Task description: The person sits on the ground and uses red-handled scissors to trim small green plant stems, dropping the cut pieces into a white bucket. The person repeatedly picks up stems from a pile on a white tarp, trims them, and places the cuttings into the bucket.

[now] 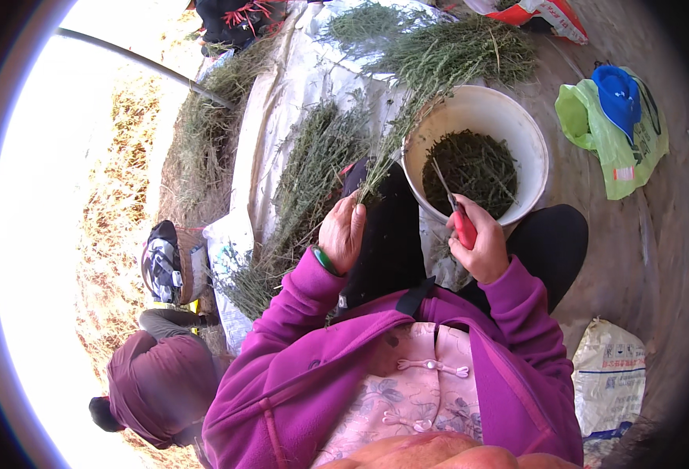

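My left hand grips the lower stems of a bunch of green plant stalks, whose tops reach up and right to the rim of a white plastic bucket. In my right hand is a pair of scissors with red handles, its blades pointing up over the bucket. Dark green cut plant pieces lie inside the bucket. The bucket stands between my knees, beyond my right hand. Left of my left hand lies a long heap of uncut stalks on a pale sheet.
More stalks lie beyond the bucket. A green plastic bag with a blue cap is at right, a white woven sack at lower right. A co-worker bends at lower left near a basket; another person is at the top.
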Tool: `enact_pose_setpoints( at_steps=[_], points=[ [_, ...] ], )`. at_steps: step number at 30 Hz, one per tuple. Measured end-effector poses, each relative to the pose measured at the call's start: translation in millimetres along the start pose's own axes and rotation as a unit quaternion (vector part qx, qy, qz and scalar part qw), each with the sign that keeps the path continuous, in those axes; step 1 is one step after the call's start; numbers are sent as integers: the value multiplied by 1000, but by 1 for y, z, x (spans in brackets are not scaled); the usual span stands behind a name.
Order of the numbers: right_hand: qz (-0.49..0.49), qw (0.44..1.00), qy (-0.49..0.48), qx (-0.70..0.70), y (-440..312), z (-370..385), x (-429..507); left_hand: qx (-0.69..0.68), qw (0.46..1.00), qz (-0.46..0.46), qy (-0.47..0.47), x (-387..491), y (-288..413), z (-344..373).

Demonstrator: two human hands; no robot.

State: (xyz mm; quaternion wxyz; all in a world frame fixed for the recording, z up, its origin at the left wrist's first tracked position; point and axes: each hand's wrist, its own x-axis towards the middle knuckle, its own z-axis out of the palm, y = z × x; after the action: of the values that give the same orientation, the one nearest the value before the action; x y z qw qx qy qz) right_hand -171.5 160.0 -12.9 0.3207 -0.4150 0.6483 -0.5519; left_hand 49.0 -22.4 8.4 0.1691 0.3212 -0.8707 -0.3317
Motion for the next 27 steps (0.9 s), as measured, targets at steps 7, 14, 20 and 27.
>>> enact_pose_setpoints(
  at_steps=[7,14,20,27],
  points=[
    [-21,999,-24,-41,-2,2,3,40,996,40,65,-3,11,12],
    [-6,999,-20,-35,8,4,5,89,991,67,70,-3,21,19],
    [4,1000,0,-26,11,4,9,53,991,78,94,-3,21,23],
    [-20,999,22,-16,10,5,12,-73,996,-34,31,-9,-6,28]
  ],
)
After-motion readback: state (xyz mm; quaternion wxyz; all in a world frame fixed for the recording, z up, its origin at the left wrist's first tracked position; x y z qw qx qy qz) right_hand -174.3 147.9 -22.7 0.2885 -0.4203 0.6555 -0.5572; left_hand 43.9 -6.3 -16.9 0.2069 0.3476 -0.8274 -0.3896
